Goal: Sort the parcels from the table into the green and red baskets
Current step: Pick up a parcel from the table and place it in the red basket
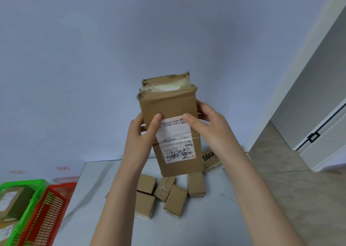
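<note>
Hands both grip one tall cardboard parcel (pixel 168 105), held upright in the air above the table (pixel 206 223). The left hand (pixel 139 133) curls round its left edge, thumb pressed flat on the front beside the white shipping label (pixel 175 139); the right hand (pixel 211 127) wraps the right edge, thumb on the label's upper corner, fingers hidden behind the box. The parcel's top is torn and ragged, with pale plastic showing inside.

Five small plain cardboard boxes (pixel 176 200) lie clustered on the table beneath it, touching or just beside one another; a sixth box printed "MAX" (pixel 209 157) lies further back, partly hidden by the right wrist. Two mesh baskets stand side by side left of the table: the green basket (pixel 38 190) outermost, holding at least one labelled parcel (pixel 11 199); the red basket (pixel 56 202) sits between it and the table, its contents not discernible.

The tabletop is pale grey and marbled; behind it is a plain bluish wall; at right are a white door frame and beige tiled floor.
</note>
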